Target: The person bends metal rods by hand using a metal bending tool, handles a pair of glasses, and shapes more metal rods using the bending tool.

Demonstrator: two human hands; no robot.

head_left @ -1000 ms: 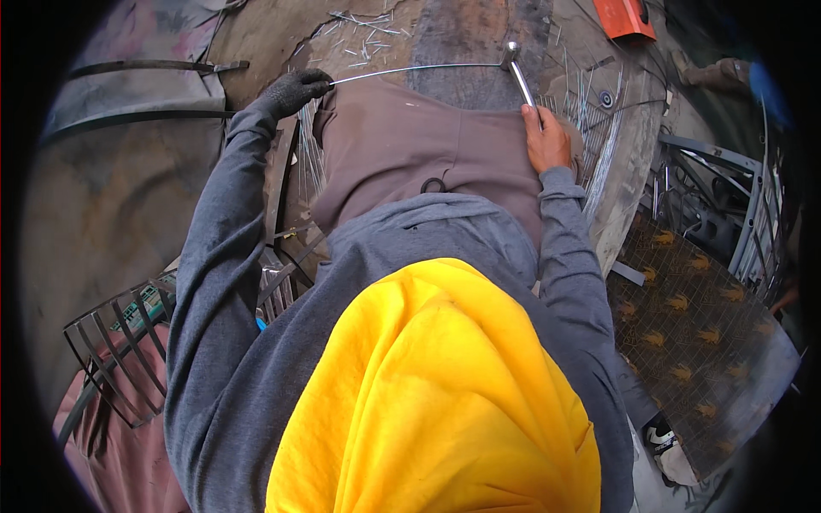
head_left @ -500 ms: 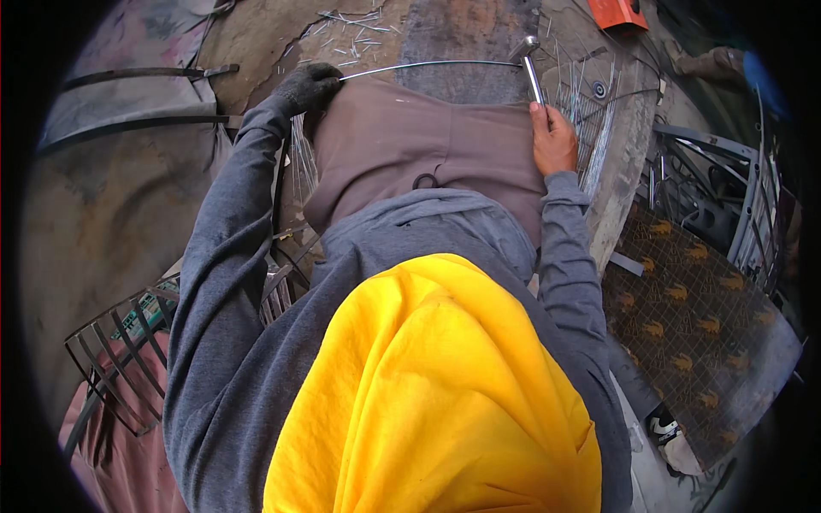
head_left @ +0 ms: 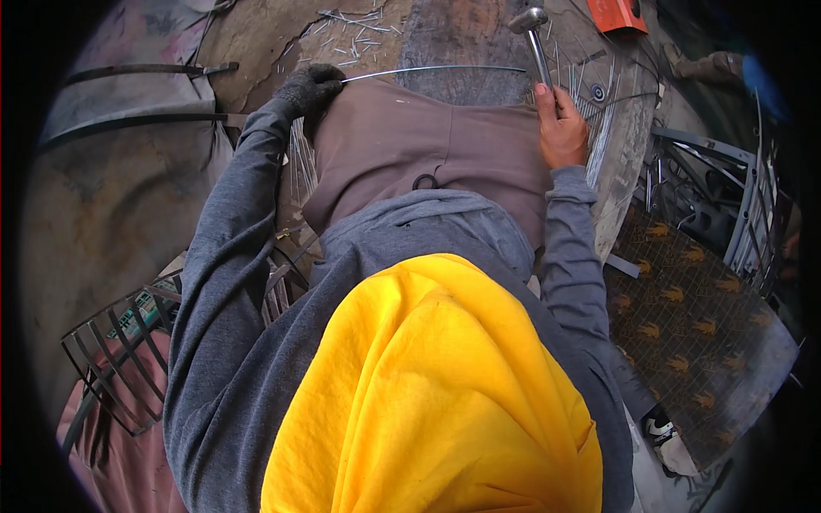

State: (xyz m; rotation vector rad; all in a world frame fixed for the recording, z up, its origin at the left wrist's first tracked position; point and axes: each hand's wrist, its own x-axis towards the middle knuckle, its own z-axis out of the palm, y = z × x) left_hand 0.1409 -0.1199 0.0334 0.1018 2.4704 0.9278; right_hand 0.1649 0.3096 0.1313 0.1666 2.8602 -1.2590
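Note:
My left hand [head_left: 310, 87], in a dark glove, is closed on one end of a thin metal rod [head_left: 428, 67]. The rod bows slightly and runs rightward beyond my lap. My bare right hand [head_left: 563, 128] grips the handle of a metal hammer [head_left: 538, 53]. The hammer's head is up at the far end of the handle, beyond the rod's right tip and apart from it. Below the rod lies a dark flat metal surface [head_left: 466, 38].
Short cut rod pieces [head_left: 352, 34] lie scattered at the far left of the ground. Long thin rods [head_left: 600, 120] lie beside my right hand. An orange metal piece [head_left: 617, 14] is at the far right, a patterned board [head_left: 697, 329] to my right, a slatted chair [head_left: 120, 350] to my left.
My right hand has raised the hammer, its head moving away from the rod's right end. The rod's right tip has dropped slightly; my left hand stays nearly in place.

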